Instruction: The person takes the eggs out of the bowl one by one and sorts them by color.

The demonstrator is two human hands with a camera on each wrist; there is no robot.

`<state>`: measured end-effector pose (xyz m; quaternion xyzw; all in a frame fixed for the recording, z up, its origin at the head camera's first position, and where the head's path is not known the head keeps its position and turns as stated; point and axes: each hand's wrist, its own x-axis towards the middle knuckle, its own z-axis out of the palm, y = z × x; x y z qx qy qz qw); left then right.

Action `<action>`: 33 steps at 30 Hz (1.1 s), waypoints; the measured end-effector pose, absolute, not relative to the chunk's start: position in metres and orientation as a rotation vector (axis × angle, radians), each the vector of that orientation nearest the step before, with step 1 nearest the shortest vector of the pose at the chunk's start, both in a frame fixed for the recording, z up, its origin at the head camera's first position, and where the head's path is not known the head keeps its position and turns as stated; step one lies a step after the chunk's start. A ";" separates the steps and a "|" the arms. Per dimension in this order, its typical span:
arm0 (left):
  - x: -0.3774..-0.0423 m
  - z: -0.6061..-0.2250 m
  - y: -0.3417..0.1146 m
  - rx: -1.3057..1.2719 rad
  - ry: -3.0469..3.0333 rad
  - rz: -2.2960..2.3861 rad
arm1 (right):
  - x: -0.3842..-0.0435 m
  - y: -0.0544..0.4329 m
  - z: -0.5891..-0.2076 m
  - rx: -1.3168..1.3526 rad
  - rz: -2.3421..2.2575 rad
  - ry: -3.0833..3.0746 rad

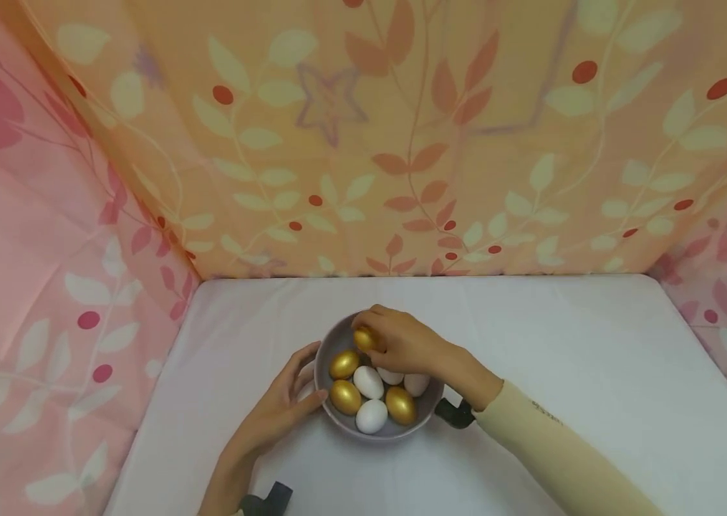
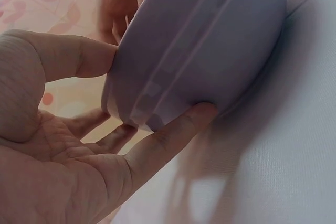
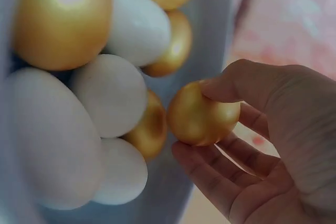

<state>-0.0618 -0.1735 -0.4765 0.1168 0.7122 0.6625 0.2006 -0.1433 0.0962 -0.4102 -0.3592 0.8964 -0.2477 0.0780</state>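
Note:
A round grey-purple bowl [image 1: 327,416] stands on the white-covered table, with several gold and white eggs in it. My right hand [image 1: 405,340] reaches over its far side and pinches a gold egg [image 3: 202,114] between thumb and fingertips. Beside that egg, a white egg [image 3: 108,95] and another gold egg [image 3: 149,129] lie in the bowl. My left hand [image 1: 282,401] is at the bowl's left side. In the left wrist view, its thumb touches near the rim and a straight finger rests against the lower wall, the palm apart from the bowl.
The white tabletop [image 1: 563,344] extends around the bowl. A patterned orange cloth [image 1: 363,143] hangs behind the table, and a pink cloth [image 1: 34,287] hangs on the left. A black wrist mount [image 1: 455,413] shows by the right wrist, close to the bowl.

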 end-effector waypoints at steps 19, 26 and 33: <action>-0.065 -0.477 -0.171 0.370 1.980 1.880 | -0.126 0.162 -0.417 -0.849 -1.342 2.671; -0.063 -0.478 -0.172 0.366 1.996 1.871 | -0.126 0.181 -0.423 -0.768 -1.427 2.666; -0.065 -0.477 -0.173 0.372 1.971 1.881 | -0.122 0.198 -0.428 -0.703 -1.495 2.691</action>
